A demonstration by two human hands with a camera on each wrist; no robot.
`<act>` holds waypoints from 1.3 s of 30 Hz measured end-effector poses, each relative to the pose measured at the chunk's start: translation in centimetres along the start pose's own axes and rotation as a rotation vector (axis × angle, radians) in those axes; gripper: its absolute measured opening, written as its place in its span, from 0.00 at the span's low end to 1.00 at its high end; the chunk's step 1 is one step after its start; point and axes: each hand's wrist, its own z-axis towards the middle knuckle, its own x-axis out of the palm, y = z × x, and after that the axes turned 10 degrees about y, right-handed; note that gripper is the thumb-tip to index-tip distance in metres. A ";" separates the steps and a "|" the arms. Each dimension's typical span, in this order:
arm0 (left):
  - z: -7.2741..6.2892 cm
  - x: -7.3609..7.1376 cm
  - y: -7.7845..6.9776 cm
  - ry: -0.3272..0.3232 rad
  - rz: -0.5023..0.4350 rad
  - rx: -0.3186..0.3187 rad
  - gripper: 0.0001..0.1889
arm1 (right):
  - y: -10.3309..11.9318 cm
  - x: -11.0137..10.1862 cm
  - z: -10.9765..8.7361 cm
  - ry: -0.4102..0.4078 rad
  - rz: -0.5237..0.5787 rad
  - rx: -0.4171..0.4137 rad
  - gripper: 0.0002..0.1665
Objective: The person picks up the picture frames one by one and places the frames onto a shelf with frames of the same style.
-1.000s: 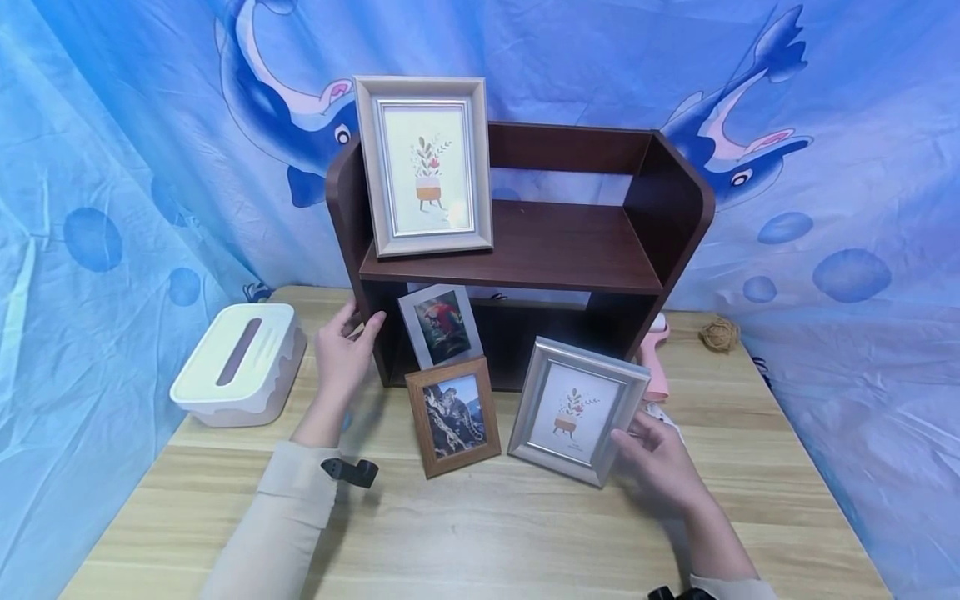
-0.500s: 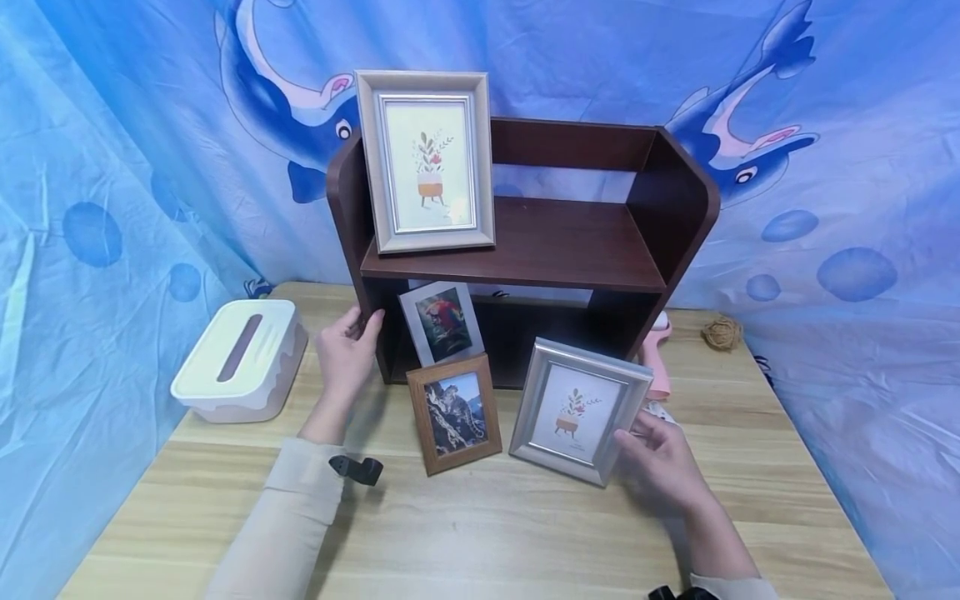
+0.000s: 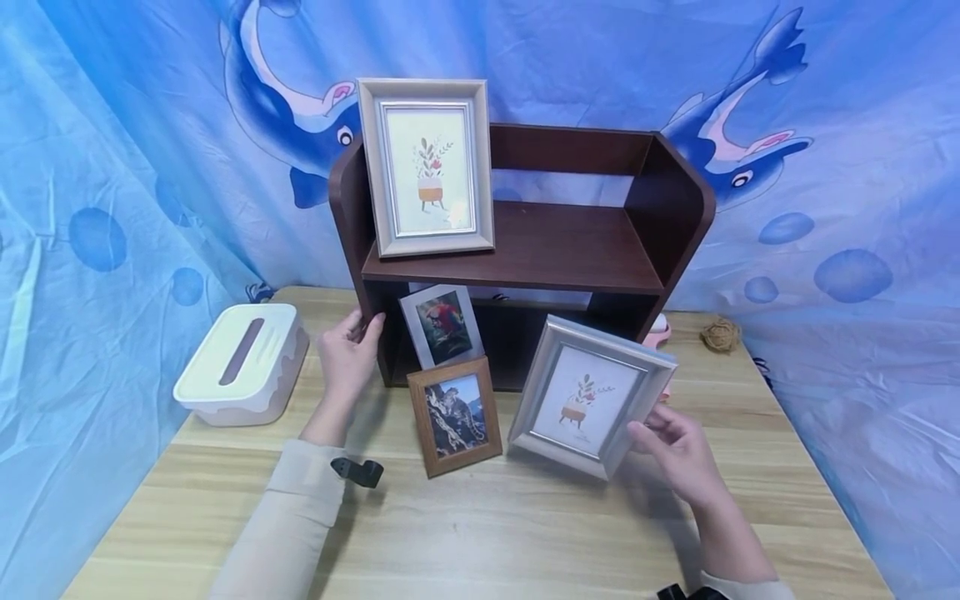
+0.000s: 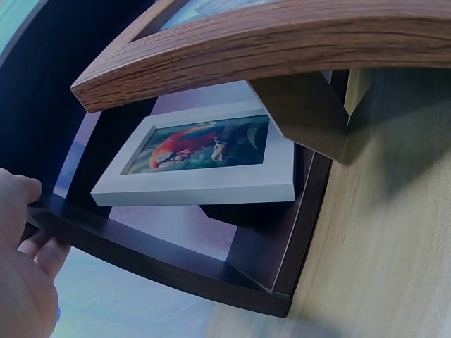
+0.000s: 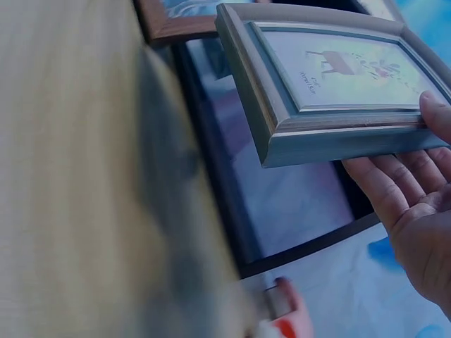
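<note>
The right hand [image 3: 678,458] pinches the silver frame [image 3: 588,400] by its edge; it is tilted between the hands, nearer the right; the left hand [image 3: 347,354] grips the side of the dark shelf [image 3: 577,242].

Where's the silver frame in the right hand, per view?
Head: silver frame right of centre, below the middle, in the right hand.
Left wrist: not in it.
Right wrist: upper right.
Shared landmark: brown wood frame (head, below the middle; left wrist, top; right wrist, top, left of centre).
</note>
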 end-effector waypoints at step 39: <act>0.0 0.1 0.5 -0.013 0.025 0.040 0.07 | 17.7 -2.9 11.5 -0.105 0.112 -0.266 0.16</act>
